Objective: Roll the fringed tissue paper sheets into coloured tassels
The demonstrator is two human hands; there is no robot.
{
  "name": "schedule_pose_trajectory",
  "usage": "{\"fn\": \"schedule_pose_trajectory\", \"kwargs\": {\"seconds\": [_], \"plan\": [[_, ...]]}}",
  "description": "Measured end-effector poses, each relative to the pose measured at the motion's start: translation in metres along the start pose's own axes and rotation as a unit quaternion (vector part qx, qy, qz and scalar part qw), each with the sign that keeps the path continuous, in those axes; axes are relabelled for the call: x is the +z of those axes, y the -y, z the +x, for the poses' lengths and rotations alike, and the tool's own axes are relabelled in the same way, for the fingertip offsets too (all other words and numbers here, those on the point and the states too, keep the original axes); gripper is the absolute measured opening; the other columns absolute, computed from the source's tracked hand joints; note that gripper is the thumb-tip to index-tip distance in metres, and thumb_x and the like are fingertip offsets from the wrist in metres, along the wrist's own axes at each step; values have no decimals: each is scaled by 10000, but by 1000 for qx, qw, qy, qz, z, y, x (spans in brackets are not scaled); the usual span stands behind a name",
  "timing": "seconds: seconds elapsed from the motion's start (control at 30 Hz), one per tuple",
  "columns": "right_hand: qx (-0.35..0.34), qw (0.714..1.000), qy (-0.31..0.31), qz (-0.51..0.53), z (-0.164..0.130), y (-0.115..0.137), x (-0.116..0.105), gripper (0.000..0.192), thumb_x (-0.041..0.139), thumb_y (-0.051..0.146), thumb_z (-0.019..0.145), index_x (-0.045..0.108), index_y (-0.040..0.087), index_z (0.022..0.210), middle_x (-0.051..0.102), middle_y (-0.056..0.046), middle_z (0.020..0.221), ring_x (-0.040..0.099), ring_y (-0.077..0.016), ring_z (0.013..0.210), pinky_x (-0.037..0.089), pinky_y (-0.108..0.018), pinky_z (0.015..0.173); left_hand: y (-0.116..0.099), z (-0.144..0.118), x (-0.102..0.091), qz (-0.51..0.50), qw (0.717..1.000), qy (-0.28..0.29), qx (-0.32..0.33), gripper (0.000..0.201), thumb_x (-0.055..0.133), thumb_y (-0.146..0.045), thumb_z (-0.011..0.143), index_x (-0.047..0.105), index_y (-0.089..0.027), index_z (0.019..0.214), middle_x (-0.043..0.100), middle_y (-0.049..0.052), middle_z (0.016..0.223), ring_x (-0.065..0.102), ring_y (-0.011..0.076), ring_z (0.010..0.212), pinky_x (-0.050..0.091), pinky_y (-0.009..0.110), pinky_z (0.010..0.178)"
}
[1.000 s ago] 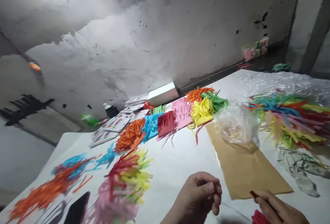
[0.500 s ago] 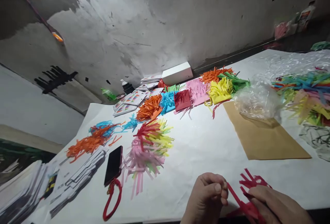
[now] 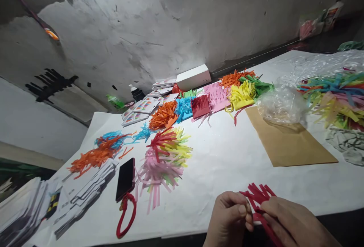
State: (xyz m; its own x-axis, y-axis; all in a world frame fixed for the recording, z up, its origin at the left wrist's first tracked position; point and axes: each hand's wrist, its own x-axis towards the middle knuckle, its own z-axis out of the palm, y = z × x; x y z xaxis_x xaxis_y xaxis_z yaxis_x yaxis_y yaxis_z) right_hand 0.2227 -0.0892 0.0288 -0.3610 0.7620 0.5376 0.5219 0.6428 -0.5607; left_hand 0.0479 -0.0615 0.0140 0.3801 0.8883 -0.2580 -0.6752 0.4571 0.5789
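At the table's front edge, my right hand (image 3: 292, 220) grips a bunch of red tissue-paper fringe (image 3: 257, 194), its cut strips fanning out past the fingertips. Close beside it on the left, my left hand (image 3: 230, 216) is closed, thumb against curled fingers, and pinches the end of a red strip. The part of the fringe inside the right palm is hidden. To the left lie a pink tassel (image 3: 159, 167) and a red and yellow fringed tassel (image 3: 173, 141), spread flat on the white table cover (image 3: 216, 171).
A brown paper sheet (image 3: 290, 141) with crumpled clear plastic (image 3: 281, 107) lies right of centre. Fringed paper bundles, such as an orange one (image 3: 163, 115), line the back before a white box (image 3: 193, 78). A phone (image 3: 125, 178) and stacked papers (image 3: 85, 197) are at left.
My right hand has moved left, bringing the red fringe up against my left hand. The left hand keeps its pinch. The camera view has shifted slightly.
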Motion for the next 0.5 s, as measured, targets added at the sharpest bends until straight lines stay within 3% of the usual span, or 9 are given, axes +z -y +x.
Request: {"fn": "schedule_pose_trajectory", "kwargs": {"seconds": [0.17, 0.27, 0.33, 0.5], "plan": [[-74, 992, 82, -63, 7, 3, -2, 228, 404, 95, 1013, 580, 203, 915, 651, -30, 796, 623, -158, 672, 491, -254, 612, -1, -4, 1, 47, 998, -15, 28, 180, 964, -230, 608, 811, -196, 696, 712, -2, 596, 636, 81, 443, 502, 149, 437], [-74, 986, 122, -86, 5, 1, -5, 213, 432, 109, 1002, 600, 208, 916, 647, -32, 805, 612, -167, 691, 460, -255, 598, -3, -8, -2, 91, 995, -2, 48, 137, 938, -219, 673, 817, -193, 734, 732, 8, 654, 685, 104, 516, 522, 160, 474], [-70, 985, 133, -89, 5, -1, -8, 208, 445, 144, 1002, 592, 211, 870, 626, -28, 770, 594, -169, 665, 432, -254, 559, -4, -9, -3, 116, 991, 10, 63, 126, 927, -230, 694, 819, -198, 752, 733, 8, 674, 693, 114, 530, 539, 179, 489], [-96, 980, 133, -113, 13, 1, -20, 249, 417, 164, 1006, 560, 205, 806, 586, -37, 709, 560, -174, 595, 387, -274, 496, -6, -13, 3, 189, 977, -34, 89, 157, 927, -283, 691, 814, -185, 739, 731, 23, 737, 694, 132, 525, 549, 215, 488]]}}
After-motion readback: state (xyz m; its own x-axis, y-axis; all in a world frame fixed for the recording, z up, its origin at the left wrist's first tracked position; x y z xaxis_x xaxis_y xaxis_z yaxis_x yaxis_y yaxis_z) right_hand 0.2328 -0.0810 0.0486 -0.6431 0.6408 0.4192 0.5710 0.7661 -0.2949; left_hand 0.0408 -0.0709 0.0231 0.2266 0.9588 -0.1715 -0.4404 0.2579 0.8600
